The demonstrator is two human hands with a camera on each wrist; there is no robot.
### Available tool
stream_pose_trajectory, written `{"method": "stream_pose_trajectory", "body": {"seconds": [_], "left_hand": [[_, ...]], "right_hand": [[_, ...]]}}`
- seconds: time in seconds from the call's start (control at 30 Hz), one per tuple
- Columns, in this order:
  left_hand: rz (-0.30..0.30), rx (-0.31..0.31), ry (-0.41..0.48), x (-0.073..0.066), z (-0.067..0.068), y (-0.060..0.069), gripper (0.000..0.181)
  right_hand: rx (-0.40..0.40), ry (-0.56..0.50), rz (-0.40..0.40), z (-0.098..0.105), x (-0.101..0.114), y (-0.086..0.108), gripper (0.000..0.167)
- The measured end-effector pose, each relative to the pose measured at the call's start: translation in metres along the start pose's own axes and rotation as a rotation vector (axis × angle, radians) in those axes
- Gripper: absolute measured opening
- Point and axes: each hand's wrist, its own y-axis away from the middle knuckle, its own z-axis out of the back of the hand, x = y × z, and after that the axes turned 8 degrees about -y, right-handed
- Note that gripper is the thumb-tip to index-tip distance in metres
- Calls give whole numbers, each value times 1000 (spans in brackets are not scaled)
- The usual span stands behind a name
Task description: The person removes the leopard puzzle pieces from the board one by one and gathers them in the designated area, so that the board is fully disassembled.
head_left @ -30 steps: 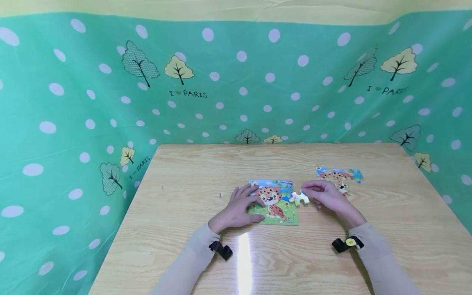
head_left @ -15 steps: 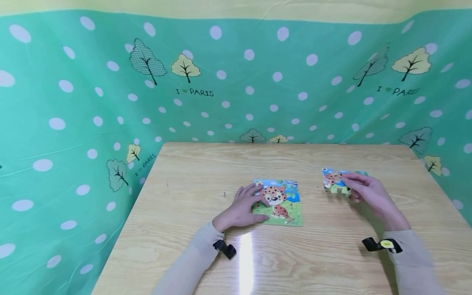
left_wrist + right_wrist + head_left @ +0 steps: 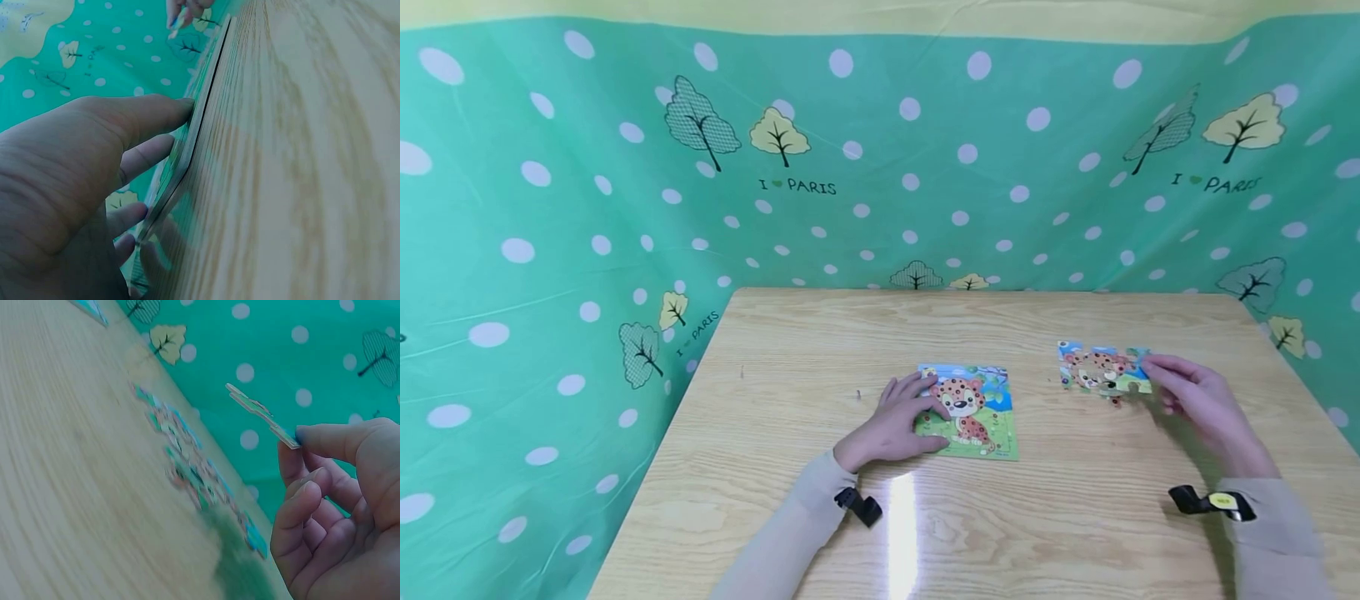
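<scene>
A square puzzle board (image 3: 1000, 433) printed with a cartoon leopard lies near the middle of the table. My left hand (image 3: 895, 423) rests on its left side, thumb and fingers spread; the left wrist view shows the fingertips touching the board by its edge. At the right, my right hand (image 3: 1202, 398) pinches a flat jigsaw piece (image 3: 259, 414) between thumb and index finger, raised off the table. The other fingers are curled in. Several loose jigsaw pieces (image 3: 1092, 367) with leopard parts lie just left of this hand, partly behind the held piece.
The wooden table (image 3: 820, 342) ends at a green dotted cloth (image 3: 880, 200) hanging behind and at the sides. A tiny dark speck (image 3: 859, 395) lies left of the board. A strip of light (image 3: 902, 533) glares on the table near the front.
My right hand has carried the jigsaw piece from beside the board to the right, over by the loose pieces. My left hand stays on the board. The head view has shifted slightly.
</scene>
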Motion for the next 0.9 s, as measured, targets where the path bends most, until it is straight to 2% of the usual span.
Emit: {"method": "stream_pose_trajectory", "body": {"seconds": [0.2, 0.4, 0.9], "left_hand": [[-1, 7, -7, 0, 0, -1, 28], [8, 7, -2, 1, 0, -1, 28], [0, -7, -2, 0, 1, 0, 28]], "right_hand": [[-40, -68, -36, 14, -6, 1, 14], [-68, -85, -58, 23, -9, 1, 11], [-146, -42, -109, 32, -14, 0, 9]]}}
